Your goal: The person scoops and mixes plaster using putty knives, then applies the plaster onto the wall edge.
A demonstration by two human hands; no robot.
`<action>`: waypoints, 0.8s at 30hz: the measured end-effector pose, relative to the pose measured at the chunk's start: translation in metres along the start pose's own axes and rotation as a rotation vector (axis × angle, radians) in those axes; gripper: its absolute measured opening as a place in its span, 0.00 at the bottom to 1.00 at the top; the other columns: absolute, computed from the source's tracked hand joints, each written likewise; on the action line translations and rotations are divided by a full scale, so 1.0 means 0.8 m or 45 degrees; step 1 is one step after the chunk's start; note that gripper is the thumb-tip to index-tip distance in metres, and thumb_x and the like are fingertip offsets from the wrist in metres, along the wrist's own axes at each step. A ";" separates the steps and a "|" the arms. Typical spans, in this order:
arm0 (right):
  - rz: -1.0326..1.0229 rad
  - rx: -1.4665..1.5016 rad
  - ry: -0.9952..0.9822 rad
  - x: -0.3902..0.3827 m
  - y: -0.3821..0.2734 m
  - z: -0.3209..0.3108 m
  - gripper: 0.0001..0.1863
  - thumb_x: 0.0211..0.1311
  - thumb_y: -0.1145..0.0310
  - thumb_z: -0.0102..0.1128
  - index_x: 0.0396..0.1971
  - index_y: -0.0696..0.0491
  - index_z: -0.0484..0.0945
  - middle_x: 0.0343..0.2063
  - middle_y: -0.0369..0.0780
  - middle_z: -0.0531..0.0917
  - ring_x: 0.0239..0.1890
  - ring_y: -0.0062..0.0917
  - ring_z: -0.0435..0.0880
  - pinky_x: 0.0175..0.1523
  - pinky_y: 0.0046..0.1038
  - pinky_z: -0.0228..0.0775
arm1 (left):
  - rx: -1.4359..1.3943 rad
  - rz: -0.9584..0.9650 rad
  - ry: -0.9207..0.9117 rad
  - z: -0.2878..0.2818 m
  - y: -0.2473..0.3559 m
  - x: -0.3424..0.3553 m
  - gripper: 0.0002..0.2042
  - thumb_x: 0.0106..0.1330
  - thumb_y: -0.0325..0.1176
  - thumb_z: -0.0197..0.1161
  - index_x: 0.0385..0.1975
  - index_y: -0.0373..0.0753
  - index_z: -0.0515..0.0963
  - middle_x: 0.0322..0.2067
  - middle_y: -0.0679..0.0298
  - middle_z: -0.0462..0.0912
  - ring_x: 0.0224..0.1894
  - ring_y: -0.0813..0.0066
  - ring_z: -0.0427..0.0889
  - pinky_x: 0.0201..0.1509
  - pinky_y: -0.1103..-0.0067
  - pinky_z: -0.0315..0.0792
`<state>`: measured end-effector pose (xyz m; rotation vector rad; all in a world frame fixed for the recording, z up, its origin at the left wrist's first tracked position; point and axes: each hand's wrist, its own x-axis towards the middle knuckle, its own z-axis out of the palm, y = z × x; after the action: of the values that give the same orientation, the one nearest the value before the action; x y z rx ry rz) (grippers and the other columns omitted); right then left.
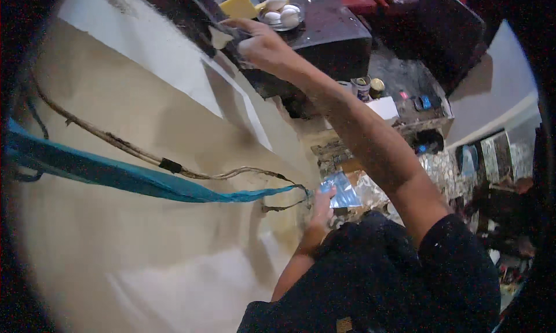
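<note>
My right arm stretches up and across to the far left. My right hand (260,43) is at the edge of a dark table (330,28), index finger stretched out. A small white flared piece (220,38) lies just below that fingertip; whether the finger touches it I cannot tell. Close by are a yellow block-like thing (240,6) and a clear glass bowl (282,27) with several white eggs (289,15). Low near my body, my left hand (323,206) is closed on a clear bluish plastic packet (343,190); its contents do not show.
On the left, a teal cloth strip (145,179) and a brown cable (119,143) run along the pale wall (156,234). Tins (376,86) and a white box (379,110) stand on a low surface beyond my arm. A dark seat (446,26) is at the far right.
</note>
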<state>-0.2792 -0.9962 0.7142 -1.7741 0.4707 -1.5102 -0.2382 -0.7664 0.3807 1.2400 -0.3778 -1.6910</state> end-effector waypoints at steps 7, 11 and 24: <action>0.149 -0.356 0.263 0.015 -0.006 0.031 0.26 0.38 0.78 0.42 0.44 0.53 0.73 0.33 0.46 0.79 0.39 0.31 0.77 0.45 0.25 0.66 | 0.400 -0.086 0.078 0.018 0.061 -0.040 0.12 0.53 0.28 0.59 0.35 0.30 0.71 0.30 0.60 0.78 0.31 0.70 0.78 0.33 0.75 0.73; 0.245 -0.503 0.317 0.005 -0.010 0.050 0.24 0.40 0.79 0.42 0.43 0.52 0.72 0.37 0.47 0.77 0.43 0.40 0.74 0.48 0.33 0.65 | 0.171 -0.126 -0.029 0.005 0.059 -0.032 0.11 0.53 0.24 0.57 0.35 0.29 0.70 0.30 0.59 0.76 0.31 0.68 0.78 0.34 0.74 0.73; 0.334 -0.631 0.132 -0.005 -0.036 0.064 0.30 0.40 0.78 0.43 0.52 0.52 0.60 0.44 0.47 0.66 0.48 0.44 0.66 0.50 0.46 0.55 | 0.245 -0.244 -0.074 -0.026 0.065 -0.035 0.13 0.55 0.19 0.53 0.41 0.31 0.68 0.34 0.59 0.75 0.34 0.68 0.77 0.39 0.74 0.73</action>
<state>-0.2369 -0.9593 0.7310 -1.9053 1.1655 -1.3785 -0.1927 -0.7627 0.4242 1.4061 -0.4781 -1.8921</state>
